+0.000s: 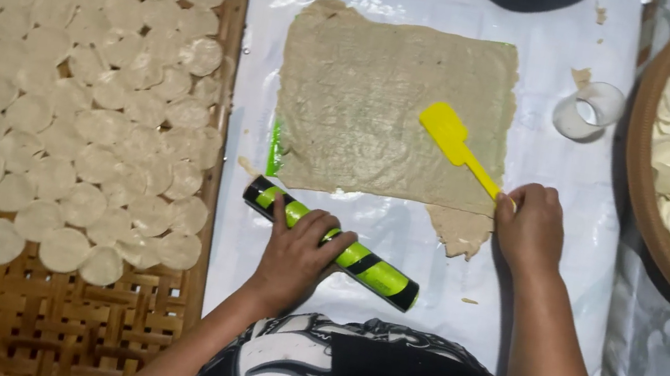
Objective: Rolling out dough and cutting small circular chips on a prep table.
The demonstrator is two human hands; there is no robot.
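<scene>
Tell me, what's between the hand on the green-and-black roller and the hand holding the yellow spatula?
In the head view, between the left hand and right hand lie bare white plastic sheet and a ragged scrap of beige dough.

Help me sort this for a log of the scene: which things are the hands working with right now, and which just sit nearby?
In use:
left hand on the green-and-black roller
right hand holding the yellow spatula
flat dough sheet
white plastic sheet beneath it

Nearby, untouched:
dough rounds on the woven mat
round basket of rounds
ring cutter
</scene>
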